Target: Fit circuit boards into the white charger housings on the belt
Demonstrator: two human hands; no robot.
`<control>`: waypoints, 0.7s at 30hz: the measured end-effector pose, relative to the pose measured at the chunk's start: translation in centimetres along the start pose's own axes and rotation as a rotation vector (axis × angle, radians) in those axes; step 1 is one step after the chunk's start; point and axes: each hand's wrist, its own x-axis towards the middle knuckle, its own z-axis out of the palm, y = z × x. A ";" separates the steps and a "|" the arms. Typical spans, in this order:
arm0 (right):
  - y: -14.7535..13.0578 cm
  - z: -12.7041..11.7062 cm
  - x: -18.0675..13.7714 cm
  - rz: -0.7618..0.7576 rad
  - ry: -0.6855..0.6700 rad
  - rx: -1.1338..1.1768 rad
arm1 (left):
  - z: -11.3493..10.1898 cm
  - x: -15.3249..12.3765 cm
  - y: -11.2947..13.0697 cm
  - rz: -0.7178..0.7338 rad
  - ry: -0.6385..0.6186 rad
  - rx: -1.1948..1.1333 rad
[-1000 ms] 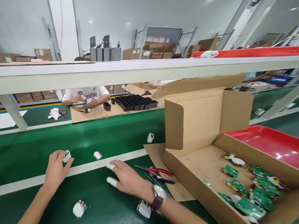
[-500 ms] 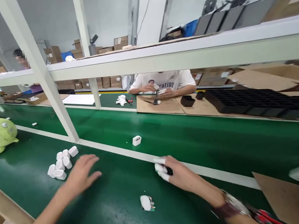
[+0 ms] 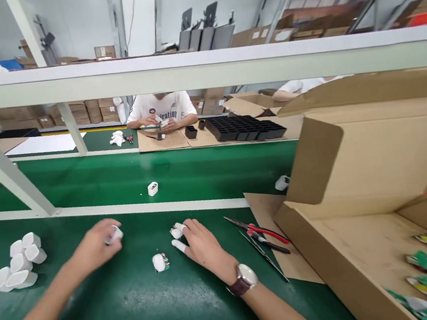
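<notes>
My left hand (image 3: 97, 243) is closed round a small white plastic housing (image 3: 115, 234), partly covered by the fingers. White covers sit on the thumb and index fingertip of my right hand (image 3: 205, 245). Between those two fingertips is a small circuit board with a white block (image 3: 176, 233), just above or on the green bench; the exact contact is hard to see. A similar circuit board (image 3: 159, 262) lies on the bench between my hands. Several white housings (image 3: 20, 262) stand in a cluster left of my left hand.
Red-handled pliers (image 3: 263, 232) and tweezers (image 3: 264, 256) lie right of my right hand. An open cardboard box (image 3: 314, 257) holds several green boards. Beyond the white rail (image 3: 156, 206) are a white housing (image 3: 153, 188) and a co-worker (image 3: 163, 111). A shelf beam (image 3: 183, 73) crosses above.
My view has swung right, bringing the cardboard box in. My left hand, open and bare before, is now closed on a white housing. My right hand still has the board at its fingertips.
</notes>
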 end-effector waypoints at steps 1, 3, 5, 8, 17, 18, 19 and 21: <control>-0.3 0.3 0.0 0.006 0.001 -0.021 | 1.8 0.1 2.0 0.085 -0.039 -0.042; -0.5 0.8 -0.1 0.005 0.014 -0.016 | 4.6 -0.1 4.8 0.145 -0.059 -0.093; -0.3 1.1 -0.2 -0.002 0.040 0.009 | 6.1 -0.5 5.7 0.126 -0.038 -0.120; 0.1 1.2 -0.4 0.000 0.068 0.021 | 6.1 -1.3 4.9 0.095 -0.037 -0.173; -5.0 -0.1 -2.5 -0.163 0.039 0.154 | 5.9 -2.6 4.1 -0.044 -0.115 -0.355; -5.6 -0.1 -2.7 -0.182 -0.010 0.167 | 6.0 -2.7 4.1 -0.074 -0.120 -0.358; -5.9 -0.1 -2.7 -0.200 -0.058 0.183 | 6.0 -2.8 4.2 -0.091 -0.125 -0.360; -5.9 -0.2 -2.8 -0.254 -0.129 0.232 | 5.8 -2.9 4.2 -0.090 -0.137 -0.362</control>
